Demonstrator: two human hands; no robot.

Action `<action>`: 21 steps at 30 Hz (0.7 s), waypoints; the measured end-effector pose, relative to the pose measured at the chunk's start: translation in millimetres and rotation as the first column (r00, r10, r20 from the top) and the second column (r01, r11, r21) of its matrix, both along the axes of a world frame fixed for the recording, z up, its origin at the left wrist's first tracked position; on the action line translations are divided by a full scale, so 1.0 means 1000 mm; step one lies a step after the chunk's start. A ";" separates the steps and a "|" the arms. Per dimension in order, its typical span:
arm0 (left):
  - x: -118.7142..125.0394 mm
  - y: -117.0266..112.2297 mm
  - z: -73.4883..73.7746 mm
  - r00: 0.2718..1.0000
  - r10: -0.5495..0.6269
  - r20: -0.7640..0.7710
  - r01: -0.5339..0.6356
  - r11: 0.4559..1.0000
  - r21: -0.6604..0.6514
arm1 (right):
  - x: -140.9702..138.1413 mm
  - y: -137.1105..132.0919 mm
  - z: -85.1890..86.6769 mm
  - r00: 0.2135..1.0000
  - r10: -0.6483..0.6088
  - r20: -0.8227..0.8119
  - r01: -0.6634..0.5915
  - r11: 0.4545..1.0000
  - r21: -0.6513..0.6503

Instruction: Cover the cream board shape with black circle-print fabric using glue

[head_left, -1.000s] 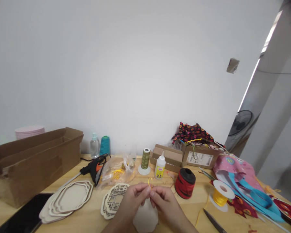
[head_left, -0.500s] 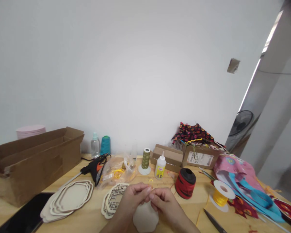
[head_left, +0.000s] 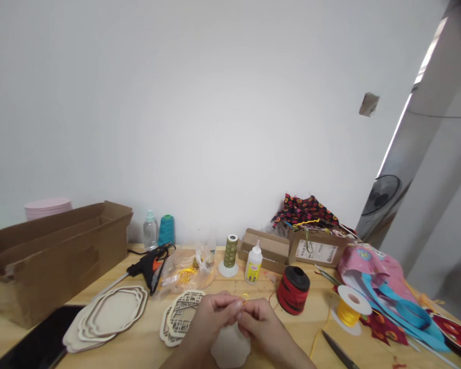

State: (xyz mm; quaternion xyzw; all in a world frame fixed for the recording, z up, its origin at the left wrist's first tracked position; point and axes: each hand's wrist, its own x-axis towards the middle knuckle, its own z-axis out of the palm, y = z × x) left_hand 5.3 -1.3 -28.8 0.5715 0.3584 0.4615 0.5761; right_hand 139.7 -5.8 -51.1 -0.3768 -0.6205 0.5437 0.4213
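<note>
My left hand (head_left: 221,315) and my right hand (head_left: 258,319) meet fingertip to fingertip above the front of the table. Both are closed in a pinch. A small loop of yellow cord (head_left: 246,296) sticks up from between the fingertips; the rest of it is hidden by my fingers. Below my hands lies a pale plate with a scalloped edge (head_left: 230,349), partly covered by them. Beside my left forearm are wooden lattice cut-outs (head_left: 179,318), stacked on each other.
Pale scalloped frames (head_left: 117,312), a glue gun (head_left: 151,266) and a cardboard box (head_left: 61,256) are at left. Behind my hands stand a glue bottle (head_left: 253,265) and a red thread spool (head_left: 293,291). At right are a yellow cord spool (head_left: 349,313) and a pointed blade (head_left: 336,348).
The yellow loop now stands up slightly right of its earlier place, between my fingertips. Both hands have shifted only slightly and stay pinched together.
</note>
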 end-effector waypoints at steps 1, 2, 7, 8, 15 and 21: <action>0.000 0.000 0.001 1.000 0.009 -0.009 -0.009 1.000 0.009 | 0.000 0.000 0.001 1.000 -0.005 0.002 0.005 1.000 0.001; 0.000 -0.001 0.002 1.000 0.022 -0.014 -0.022 1.000 0.017 | 0.000 0.000 0.003 1.000 -0.011 0.003 0.011 1.000 0.005; -0.003 0.000 0.004 0.994 0.108 -0.027 -0.107 0.994 0.016 | 0.005 -0.001 0.020 0.998 -0.060 -0.028 0.061 0.998 0.028; -0.003 0.001 0.003 0.992 0.123 -0.030 -0.123 0.992 0.008 | 0.006 -0.001 0.024 0.995 -0.086 -0.058 0.089 0.995 0.039; -0.001 0.003 -0.002 0.994 0.110 -0.021 -0.110 0.994 0.004 | 0.008 -0.001 0.027 0.962 -0.234 -0.140 0.255 0.954 0.159; -0.006 0.003 0.003 0.992 0.129 -0.016 -0.129 0.991 -0.020 | 0.010 0.000 0.027 0.965 -0.240 -0.108 0.255 0.954 0.159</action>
